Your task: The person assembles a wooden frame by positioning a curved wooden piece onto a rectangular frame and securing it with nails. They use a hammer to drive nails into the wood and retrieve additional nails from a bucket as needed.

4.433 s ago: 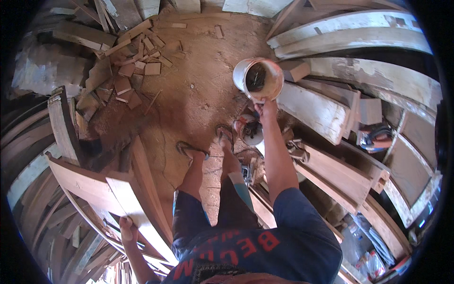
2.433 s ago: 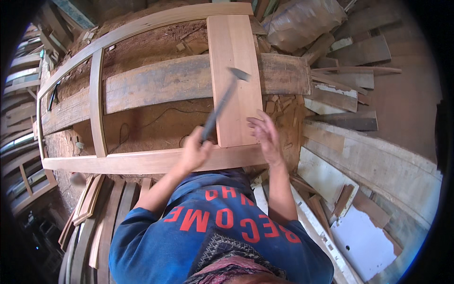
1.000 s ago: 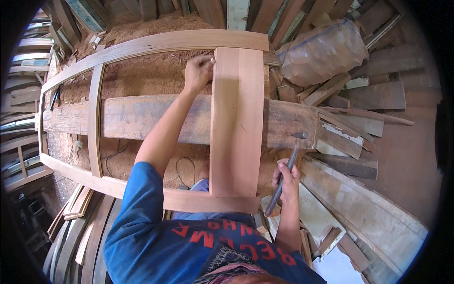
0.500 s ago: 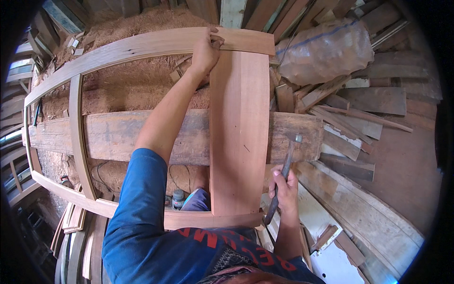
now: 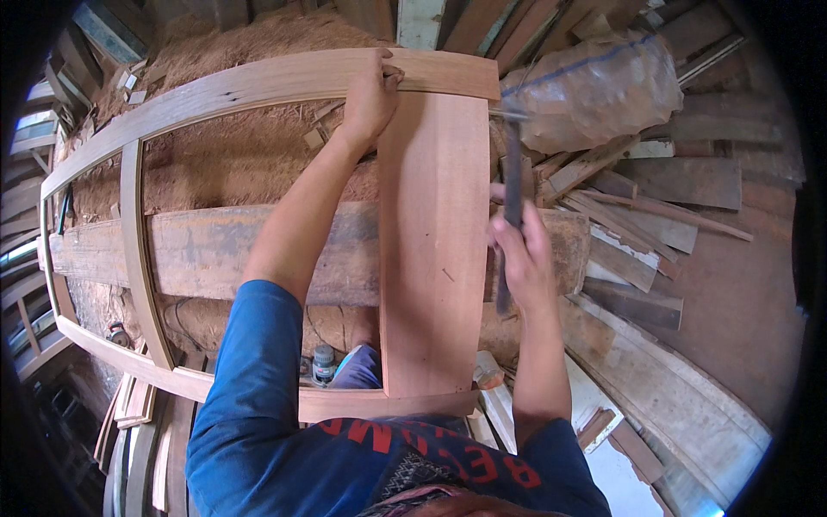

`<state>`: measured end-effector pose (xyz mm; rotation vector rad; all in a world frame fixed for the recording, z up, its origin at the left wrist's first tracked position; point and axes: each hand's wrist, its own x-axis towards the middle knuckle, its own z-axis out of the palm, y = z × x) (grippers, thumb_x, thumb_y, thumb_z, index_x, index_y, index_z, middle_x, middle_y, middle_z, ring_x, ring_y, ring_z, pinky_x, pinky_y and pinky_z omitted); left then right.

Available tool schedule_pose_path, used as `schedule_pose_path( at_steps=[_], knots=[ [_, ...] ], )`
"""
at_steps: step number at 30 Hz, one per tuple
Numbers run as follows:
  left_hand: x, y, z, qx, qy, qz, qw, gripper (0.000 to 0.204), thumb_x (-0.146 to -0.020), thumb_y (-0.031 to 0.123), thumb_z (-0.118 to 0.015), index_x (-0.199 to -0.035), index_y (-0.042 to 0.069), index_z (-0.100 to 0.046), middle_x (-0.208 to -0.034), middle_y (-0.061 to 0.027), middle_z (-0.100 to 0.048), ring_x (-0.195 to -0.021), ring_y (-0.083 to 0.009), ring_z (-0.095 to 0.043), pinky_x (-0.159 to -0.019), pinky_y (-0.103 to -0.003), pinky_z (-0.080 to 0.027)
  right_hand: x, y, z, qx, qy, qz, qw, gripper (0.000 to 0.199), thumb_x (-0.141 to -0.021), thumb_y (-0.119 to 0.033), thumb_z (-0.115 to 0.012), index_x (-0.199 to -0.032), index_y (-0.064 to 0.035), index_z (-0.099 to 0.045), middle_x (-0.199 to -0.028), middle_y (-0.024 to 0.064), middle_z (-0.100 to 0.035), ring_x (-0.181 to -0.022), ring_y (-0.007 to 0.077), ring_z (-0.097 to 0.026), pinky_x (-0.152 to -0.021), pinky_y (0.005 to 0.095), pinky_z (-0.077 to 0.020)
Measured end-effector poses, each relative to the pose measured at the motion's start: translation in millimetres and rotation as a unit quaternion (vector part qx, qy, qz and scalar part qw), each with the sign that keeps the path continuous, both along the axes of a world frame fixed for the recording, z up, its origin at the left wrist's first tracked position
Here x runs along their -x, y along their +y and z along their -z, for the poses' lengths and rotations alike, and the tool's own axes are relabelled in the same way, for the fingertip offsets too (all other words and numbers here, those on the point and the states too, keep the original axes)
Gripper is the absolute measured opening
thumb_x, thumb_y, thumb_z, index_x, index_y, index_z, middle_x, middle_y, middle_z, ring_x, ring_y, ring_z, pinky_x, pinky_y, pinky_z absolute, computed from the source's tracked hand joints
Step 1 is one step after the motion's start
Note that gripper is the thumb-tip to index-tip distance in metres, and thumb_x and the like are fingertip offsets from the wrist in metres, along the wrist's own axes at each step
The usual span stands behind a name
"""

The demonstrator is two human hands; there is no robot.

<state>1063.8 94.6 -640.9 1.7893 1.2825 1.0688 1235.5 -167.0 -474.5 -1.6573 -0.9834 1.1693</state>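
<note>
A wooden frame [image 5: 258, 82] with a crossbar [image 5: 135, 224] and a wide board [image 5: 435, 258] across its right part lies in front of me. My left hand [image 5: 370, 108] rests on the far rail by the board's upper left corner, fingers pinched together; what they hold, if anything, is too small to make out. Right of the board, my right hand [image 5: 524, 254] is closed round the handle of a hammer [image 5: 513, 172], raised with its blurred head pointing away from me. A small thin dark piece, perhaps a nail [image 5: 448, 274], shows on the board.
Under the frame runs a thick, worn plank [image 5: 258, 250], with sawdust [image 5: 258, 43] beyond it. A wrapped bundle [image 5: 594, 95] lies at the far right, near scattered offcuts [image 5: 680, 185]. A small bottle-like container [image 5: 323, 362] stands by my leg. Long boards [image 5: 672, 379] lie at the near right.
My right hand has lifted the hammer away from me, up along the board's right side, and its head now blurs near the far rail. The left hand stays on the rail.
</note>
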Motion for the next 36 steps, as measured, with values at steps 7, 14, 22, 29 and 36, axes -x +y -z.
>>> schedule_pose_path(
  at_steps=[7, 14, 22, 29, 36],
  knots=[
    [1, -2, -5, 0.024, -0.004, 0.002, 1.0, 0.038, -0.096, 0.006, -0.068, -0.129, 0.0, -0.051, -0.1, -0.0202, -0.074, -0.096, -0.0364, -0.072, -0.085, -0.043, -0.054, 5, 87, 18, 0.016, -0.157, -0.016, 0.987, 0.032, -0.096, -0.019, -0.066, -0.121, 0.0001, -0.058, -0.089, 0.0162, -0.064, -0.085, 0.0241, -0.066, -0.081, 0.0435, -0.0515],
    [6, 1, 8, 0.028, 0.01, -0.006, 1.0, 0.039, -0.096, 0.005, -0.066, -0.13, 0.001, -0.048, -0.104, -0.0195, -0.075, -0.098, -0.0383, -0.072, -0.086, -0.046, -0.054, 24, 117, 33, 0.035, -0.007, 0.023, 0.999, 0.032, -0.101, -0.017, -0.067, -0.129, -0.0031, -0.059, -0.08, 0.0022, -0.059, -0.059, 0.0095, -0.057, -0.053, 0.0267, -0.0489],
    [5, 0, 6, 0.021, 0.032, -0.012, 0.999, 0.039, -0.096, 0.008, -0.065, -0.13, 0.001, -0.048, -0.106, -0.0212, -0.074, -0.102, -0.0429, -0.07, -0.088, -0.049, -0.052, 16, 130, 72, 0.014, -0.095, -0.014, 0.995, 0.034, -0.103, -0.023, -0.064, -0.132, -0.006, -0.062, -0.083, 0.0057, -0.064, -0.063, 0.0132, -0.061, -0.057, 0.0305, -0.0518],
    [2, 0, -3, 0.05, 0.024, -0.012, 0.998, 0.038, -0.097, 0.007, -0.064, -0.131, 0.0, -0.049, -0.104, -0.0191, -0.075, -0.101, -0.0423, -0.07, -0.087, -0.049, -0.053, 34, 142, 59, -0.081, -0.348, -0.04, 0.933, 0.049, -0.104, -0.022, -0.058, -0.151, -0.0098, -0.052, -0.113, 0.0265, -0.072, -0.108, 0.0445, -0.069, -0.096, 0.0488, -0.053],
    [3, -7, -8, 0.024, 0.054, -0.017, 0.998, 0.039, -0.095, 0.007, -0.066, -0.129, 0.0, -0.049, -0.1, -0.0211, -0.074, -0.099, -0.0442, -0.069, -0.087, -0.05, -0.052, 32, 140, 61, -0.047, -0.401, -0.099, 0.91, 0.051, -0.103, -0.02, -0.058, -0.152, -0.0106, -0.051, -0.109, 0.0301, -0.07, -0.102, 0.0485, -0.069, -0.086, 0.0541, -0.0541]
  ],
)
